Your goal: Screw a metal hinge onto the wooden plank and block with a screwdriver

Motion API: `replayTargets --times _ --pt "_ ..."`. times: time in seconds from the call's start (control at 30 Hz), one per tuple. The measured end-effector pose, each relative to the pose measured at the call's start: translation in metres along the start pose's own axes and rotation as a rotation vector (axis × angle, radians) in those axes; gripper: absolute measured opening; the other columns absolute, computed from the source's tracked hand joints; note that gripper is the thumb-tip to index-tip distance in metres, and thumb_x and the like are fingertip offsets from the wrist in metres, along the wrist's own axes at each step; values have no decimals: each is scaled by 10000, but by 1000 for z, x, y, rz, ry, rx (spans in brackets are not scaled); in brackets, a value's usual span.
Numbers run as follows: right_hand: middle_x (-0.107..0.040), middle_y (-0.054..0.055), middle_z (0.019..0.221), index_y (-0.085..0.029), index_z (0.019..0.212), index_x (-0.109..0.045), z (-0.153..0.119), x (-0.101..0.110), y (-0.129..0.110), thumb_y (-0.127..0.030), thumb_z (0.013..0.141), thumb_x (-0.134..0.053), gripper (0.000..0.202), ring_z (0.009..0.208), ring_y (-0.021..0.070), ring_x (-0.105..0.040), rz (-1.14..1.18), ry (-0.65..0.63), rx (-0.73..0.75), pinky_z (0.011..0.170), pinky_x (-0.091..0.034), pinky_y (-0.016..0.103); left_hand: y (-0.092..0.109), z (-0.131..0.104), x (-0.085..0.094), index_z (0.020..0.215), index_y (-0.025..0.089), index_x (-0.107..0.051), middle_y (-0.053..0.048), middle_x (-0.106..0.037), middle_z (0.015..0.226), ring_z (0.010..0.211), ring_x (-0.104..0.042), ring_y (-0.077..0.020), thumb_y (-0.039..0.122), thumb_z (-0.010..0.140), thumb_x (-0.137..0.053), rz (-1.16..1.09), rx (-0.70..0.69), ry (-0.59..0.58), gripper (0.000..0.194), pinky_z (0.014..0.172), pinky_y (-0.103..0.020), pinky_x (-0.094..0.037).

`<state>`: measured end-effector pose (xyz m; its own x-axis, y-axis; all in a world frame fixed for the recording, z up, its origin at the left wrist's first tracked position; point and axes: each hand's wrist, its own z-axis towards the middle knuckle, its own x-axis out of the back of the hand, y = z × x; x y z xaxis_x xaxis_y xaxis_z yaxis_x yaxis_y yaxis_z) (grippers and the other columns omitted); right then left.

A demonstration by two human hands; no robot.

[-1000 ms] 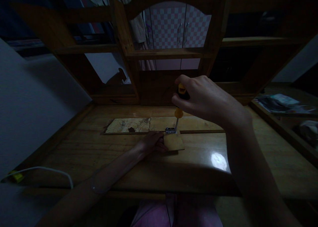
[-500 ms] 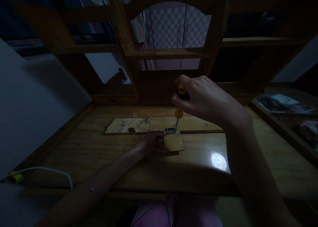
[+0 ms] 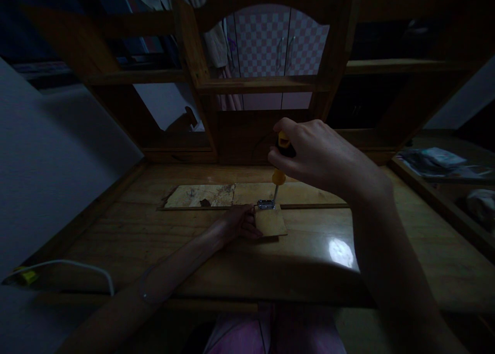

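Observation:
My right hand (image 3: 309,145) is closed around the black and yellow handle of a screwdriver (image 3: 278,177), which stands nearly upright. Its metal tip meets the right end of a small shiny hinge (image 3: 266,204). The hinge lies along the far edge of a small square wooden board (image 3: 270,221). My left hand (image 3: 243,222) grips the left side of that board, fingers at its edge and near corner. Behind the hinge runs a long pale wooden strip (image 3: 286,193), with a rough, stained piece at its left. The screw under the tip is too small to make out.
The wooden desk top (image 3: 127,240) spreads around both hands. A wooden shelf frame (image 3: 263,85) rises at its back. A white cable (image 3: 73,262) and a yellow object (image 3: 28,276) lie at the left front. Plastic-wrapped items (image 3: 436,158) rest on the right side shelf.
Almost nothing differs. Both hands, the screwdriver and the board keep their places, with only a very slight shift of the whole view.

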<state>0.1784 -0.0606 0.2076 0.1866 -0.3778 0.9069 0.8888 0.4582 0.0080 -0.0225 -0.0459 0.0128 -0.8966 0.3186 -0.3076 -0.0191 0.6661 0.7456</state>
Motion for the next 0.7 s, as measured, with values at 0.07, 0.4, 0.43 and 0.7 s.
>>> replayTargets --times 0.07,0.4,0.43,0.7 --pt "-685 122 951 -122 1216 -585 0 0 0 -390 938 -469 403 918 280 -646 0 -2 -1 769 -428 364 -1 1 1 1001 124 -618 -66 -712 723 526 -691 -163 338 980 -443 1 -4 12 277 535 -247 -564" --pt "-688 125 948 -120 1216 -583 0 0 0 -384 938 -465 402 906 286 -650 0 1 11 760 -432 369 1 -3 -4 987 128 -613 -59 -710 729 530 -693 -162 293 954 -485 22 -26 41 212 505 -236 -557" --pt "-688 125 949 -120 1220 -581 0 0 0 -386 937 -467 405 909 286 -650 -1 2 10 761 -433 369 1 -3 -5 981 128 -608 -58 -706 720 523 -691 -163 292 952 -489 21 -18 43 204 505 -236 -556" --pt "-689 124 962 -120 1238 -574 0 0 0 -378 939 -466 409 919 286 -651 -5 6 12 782 -437 379 4 -4 -6 901 139 -571 -40 -670 652 477 -681 -179 337 957 -449 -18 16 69 239 479 -246 -545"
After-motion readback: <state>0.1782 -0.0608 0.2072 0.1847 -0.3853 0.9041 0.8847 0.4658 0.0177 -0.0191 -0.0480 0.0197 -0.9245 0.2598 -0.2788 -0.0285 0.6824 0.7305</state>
